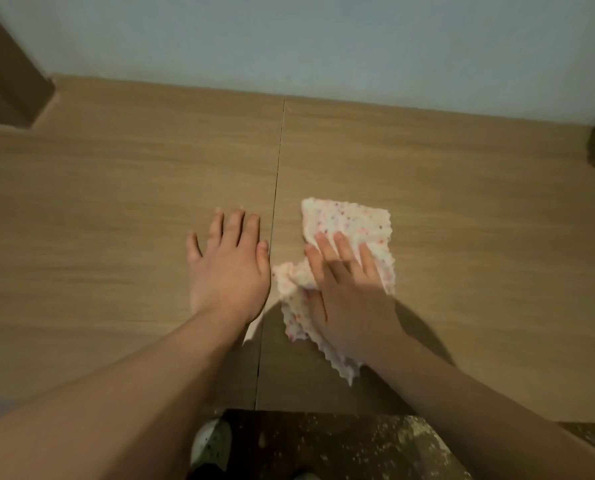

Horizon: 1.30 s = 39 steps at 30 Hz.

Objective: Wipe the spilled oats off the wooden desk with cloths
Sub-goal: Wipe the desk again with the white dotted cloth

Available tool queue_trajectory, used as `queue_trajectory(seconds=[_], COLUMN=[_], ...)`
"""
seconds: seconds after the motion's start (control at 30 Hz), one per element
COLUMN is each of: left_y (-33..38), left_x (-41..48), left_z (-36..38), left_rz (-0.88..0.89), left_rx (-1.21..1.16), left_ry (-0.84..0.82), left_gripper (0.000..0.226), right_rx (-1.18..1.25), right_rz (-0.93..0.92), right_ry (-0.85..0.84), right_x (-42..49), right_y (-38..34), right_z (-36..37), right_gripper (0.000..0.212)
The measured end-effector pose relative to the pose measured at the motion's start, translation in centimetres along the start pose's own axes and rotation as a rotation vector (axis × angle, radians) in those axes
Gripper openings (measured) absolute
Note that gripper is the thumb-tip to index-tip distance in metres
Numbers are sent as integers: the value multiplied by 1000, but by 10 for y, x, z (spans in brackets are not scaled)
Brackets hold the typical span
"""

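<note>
Bare forearms are reaching in from 6 o'clock above a dark floor (341, 445) flecked with pale specks, with a pale perforated shoe (211, 441) showing beside them. On the light brown wooden worktop (116, 202), the left hand (228, 268) is lying palm down with fingers spread, holding nothing. The right hand (349, 292), just to its 3 o'clock, is pressing straight fingers flat onto a white, pink-speckled, scallop-edged cloth (348, 220). That cloth is bunching into a fold at the thumb side and trailing toward 6 o'clock under the wrist. A thin dark seam (277, 188) is running from 12 to 6 o'clock between the two hands. No oats are showing clearly on the wood; the specks below may be oats. Judging from this, a stroke toward 6 o'clock is risking pushing grains over the near edge onto the floor, the bunched fold is likely riding over grains rather than gathering them, and any swept across the seam could be lodging in it.
</note>
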State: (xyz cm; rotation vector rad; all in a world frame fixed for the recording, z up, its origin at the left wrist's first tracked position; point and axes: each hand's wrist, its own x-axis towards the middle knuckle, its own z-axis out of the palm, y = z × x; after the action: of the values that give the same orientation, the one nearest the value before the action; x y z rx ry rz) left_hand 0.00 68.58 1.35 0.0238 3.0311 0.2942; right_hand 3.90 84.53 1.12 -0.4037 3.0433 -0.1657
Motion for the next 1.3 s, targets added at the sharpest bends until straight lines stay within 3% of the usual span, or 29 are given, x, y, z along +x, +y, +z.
queue_trajectory(seconds=[0.1, 0.17, 0.23, 0.4, 0.6, 0.7, 0.77, 0.93, 1.07, 1.2, 1.3], left_y=[1, 1, 1, 0, 2, 1, 1, 0, 3, 3, 0], left_x=[0, 0, 1, 2, 2, 2, 3, 3, 3, 4, 3], left_z=[-1, -2, -2, 0, -1, 0, -1, -2, -7, -4, 1], left_rz=[-12, -19, -27, -36, -61, -65, -62, -64, -60, -50, -35], left_rx=[6, 9, 3, -4, -11, -25, -16, -43, -59, -51, -46], left_ry=[-13, -18, -13, -2, -18, -23, -21, -38, -95, -49, -33], left_gripper=[50, 50, 50, 51, 51, 52, 55, 51, 51, 54, 51], right_rx=[45, 77, 68, -17, 38, 95, 83, 70, 82, 67, 47], right_rz=[-99, 58, 170, 200, -183, -258, -215, 124, 16, -84, 47], right_ry=[-6, 49, -56, -198, -100, -159, -132, -61, -77, -103, -164], right_x=[-7, 27, 70, 103, -25, -50, -25, 64, 15, -24, 22], right_y=[18, 33, 48, 49, -1, -5, 1, 9, -12, -9, 12], right_z=[1, -9, -12, -13, -2, 1, -1, -1, 2, 0, -5], right_gripper=[55, 61, 65, 74, 71, 65, 65, 64, 65, 68, 69])
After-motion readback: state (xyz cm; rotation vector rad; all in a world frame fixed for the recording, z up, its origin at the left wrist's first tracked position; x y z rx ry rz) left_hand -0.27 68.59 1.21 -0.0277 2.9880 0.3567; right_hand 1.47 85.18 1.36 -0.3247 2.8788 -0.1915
